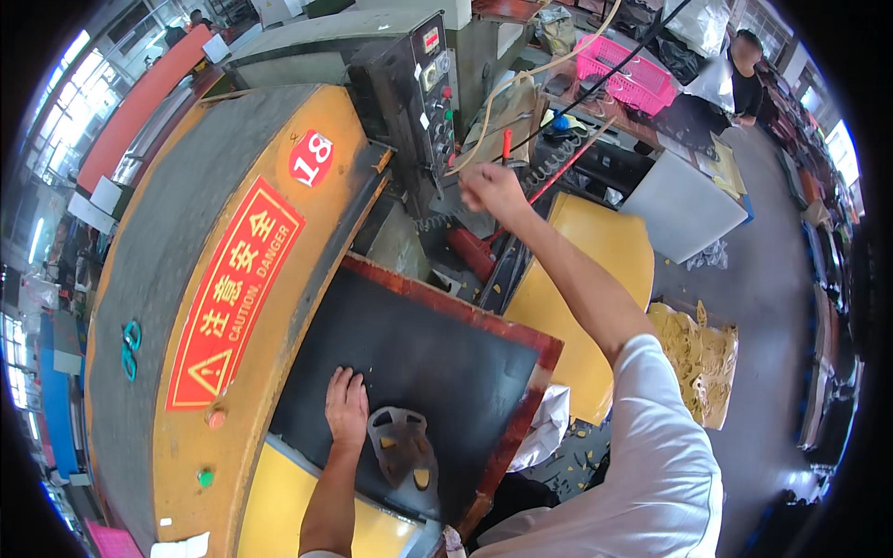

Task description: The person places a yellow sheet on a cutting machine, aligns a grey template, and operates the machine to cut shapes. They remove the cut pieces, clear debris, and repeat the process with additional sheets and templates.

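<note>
My left hand (347, 406) lies flat on a black cutting board (437, 344) with a worn red edge, its fingers stretched out. Just right of it, a dark grey, rounded piece with several openings (405, 451), perhaps a cutting die, rests on the board. My right hand (493, 193) is raised beyond the board, its fingers curled, close to the machine's control panel (433, 102) with its knobs and buttons. Whatever those fingers hold, if anything, is hidden. A red-handled tool (507, 147) stands just behind that hand.
On the left arches the yellow press arm (307, 214) with a red warning sign; teal scissors (131, 350) lie on top. Under my right arm are a yellow sheet (586, 298) and a stack of punched yellow sheets (698, 363). A pink basket (625, 74) and another person (744, 79) are farther back.
</note>
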Demonstrator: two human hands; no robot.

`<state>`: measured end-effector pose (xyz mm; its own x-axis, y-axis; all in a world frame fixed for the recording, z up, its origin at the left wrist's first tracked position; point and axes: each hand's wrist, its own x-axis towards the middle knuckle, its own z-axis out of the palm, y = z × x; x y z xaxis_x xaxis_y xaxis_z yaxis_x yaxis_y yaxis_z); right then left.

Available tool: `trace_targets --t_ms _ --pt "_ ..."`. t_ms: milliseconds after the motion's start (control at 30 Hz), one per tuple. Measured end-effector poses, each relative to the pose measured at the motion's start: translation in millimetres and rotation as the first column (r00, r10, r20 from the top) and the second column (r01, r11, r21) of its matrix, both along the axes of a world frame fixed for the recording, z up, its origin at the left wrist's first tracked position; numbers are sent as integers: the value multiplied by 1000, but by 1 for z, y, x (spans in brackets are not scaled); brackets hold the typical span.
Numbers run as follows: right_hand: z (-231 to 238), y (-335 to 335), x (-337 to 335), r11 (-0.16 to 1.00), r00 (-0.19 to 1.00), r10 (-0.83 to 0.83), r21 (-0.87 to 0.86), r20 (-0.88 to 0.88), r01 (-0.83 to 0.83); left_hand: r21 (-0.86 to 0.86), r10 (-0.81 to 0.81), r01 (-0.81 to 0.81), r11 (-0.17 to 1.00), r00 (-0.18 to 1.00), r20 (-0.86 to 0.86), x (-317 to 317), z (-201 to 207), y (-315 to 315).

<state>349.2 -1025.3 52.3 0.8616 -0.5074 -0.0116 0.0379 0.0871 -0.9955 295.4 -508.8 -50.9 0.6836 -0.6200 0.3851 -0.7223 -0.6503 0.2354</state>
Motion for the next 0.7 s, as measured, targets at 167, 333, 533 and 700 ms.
trace_targets --t_ms 167,333,533,700 --pt "34 -59 119 956 964 -245 192 102 222 -68 -8 5 998 999 -40 4 12 -7" --pt "61 -89 174 940 938 -330 133 108 315 -88 11 -14 996 999 -37 3 10 -7" --pt "68 -98 199 952 946 -302 84 115 293 -64 24 -26 998 999 -44 5 16 -10" --pt "69 -99 205 950 948 -303 107 103 292 -55 37 -40 998 998 -47 4 18 -11"
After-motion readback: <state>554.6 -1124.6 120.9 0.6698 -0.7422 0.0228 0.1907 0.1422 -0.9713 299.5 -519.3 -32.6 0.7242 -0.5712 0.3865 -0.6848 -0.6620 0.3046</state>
